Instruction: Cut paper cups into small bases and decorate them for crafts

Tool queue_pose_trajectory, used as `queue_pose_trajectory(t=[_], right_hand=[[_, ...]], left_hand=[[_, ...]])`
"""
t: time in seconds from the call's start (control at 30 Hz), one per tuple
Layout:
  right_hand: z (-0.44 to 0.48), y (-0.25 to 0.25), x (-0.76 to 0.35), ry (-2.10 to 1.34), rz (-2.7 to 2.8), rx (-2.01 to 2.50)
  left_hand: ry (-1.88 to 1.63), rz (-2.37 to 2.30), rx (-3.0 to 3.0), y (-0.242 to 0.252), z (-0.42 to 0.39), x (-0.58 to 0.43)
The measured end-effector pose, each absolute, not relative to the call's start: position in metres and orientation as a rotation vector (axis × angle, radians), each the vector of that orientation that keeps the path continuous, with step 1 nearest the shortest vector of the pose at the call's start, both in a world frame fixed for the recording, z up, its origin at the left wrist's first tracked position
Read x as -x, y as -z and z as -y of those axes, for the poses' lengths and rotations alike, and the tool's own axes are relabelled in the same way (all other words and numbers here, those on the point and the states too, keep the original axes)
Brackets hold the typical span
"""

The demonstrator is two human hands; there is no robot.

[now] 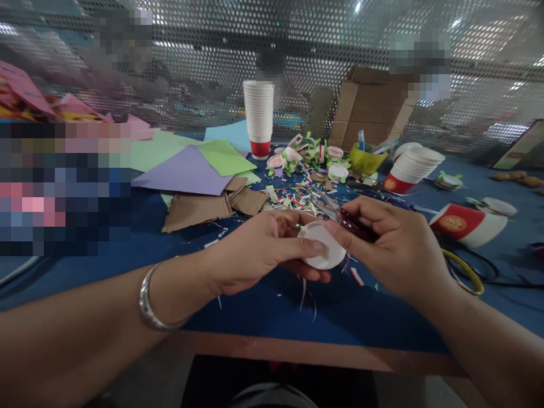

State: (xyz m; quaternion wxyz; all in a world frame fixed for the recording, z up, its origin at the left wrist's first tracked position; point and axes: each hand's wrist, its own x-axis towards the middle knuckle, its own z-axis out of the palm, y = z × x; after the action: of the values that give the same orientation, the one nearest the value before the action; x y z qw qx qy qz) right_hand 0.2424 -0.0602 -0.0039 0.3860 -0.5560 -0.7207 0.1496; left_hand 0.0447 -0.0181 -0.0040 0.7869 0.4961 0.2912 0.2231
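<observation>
Across the blue desk (255, 320), a purple sheet (185, 173) lies left of an upright stack of paper cups (258, 113). Nearer the front edge, the right hand (395, 243) grips dark-handled scissors (359, 228), its thumb at the rim of a white paper disc (329, 249), which the left hand (259, 249) pinches above the desk between thumb and fingers. Beyond both hands, tiny paper snippets (293, 195) lie scattered.

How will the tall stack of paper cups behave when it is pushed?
The stack of paper cups would probably tip easily, since it stands tall on a narrow base. It is likely light for its size, as it looks like paper.
</observation>
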Motion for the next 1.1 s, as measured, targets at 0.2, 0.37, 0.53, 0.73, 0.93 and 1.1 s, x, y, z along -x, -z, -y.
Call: queue_pose_trajectory(t=[0.2,0.37,0.53,0.73,0.93,1.1], right_hand=[[0.0581,0.0038,-0.2429,-0.408,1.848,1.412],[0.0601,0.0042,-0.2424,-0.42,1.827,1.392],[0.0625,0.0067,-0.2429,-0.347,1.859,1.379],[0.0638,0.0115,-0.2447,-0.363,1.897,1.354],[0.0666,0.0062,-0.241,-0.426,1.889,1.267],[0.067,0.0017,-0.2423,-0.543,1.873,1.293]], left_hand=[[-0.475,-0.641,-1.103,0.0053,0.0168,-0.045],[-0.588,-0.698,-1.434,0.0114,0.0145,-0.0417],[-0.664,-0.828,-1.828,0.0116,0.014,-0.0388],[-0.592,-0.872,-2.008,0.0103,0.0148,-0.0369],[-0.565,-0.86,-2.061,0.0034,0.0171,-0.0367],[-0.591,-0.819,-1.993,0.0051,0.0192,-0.0365]])
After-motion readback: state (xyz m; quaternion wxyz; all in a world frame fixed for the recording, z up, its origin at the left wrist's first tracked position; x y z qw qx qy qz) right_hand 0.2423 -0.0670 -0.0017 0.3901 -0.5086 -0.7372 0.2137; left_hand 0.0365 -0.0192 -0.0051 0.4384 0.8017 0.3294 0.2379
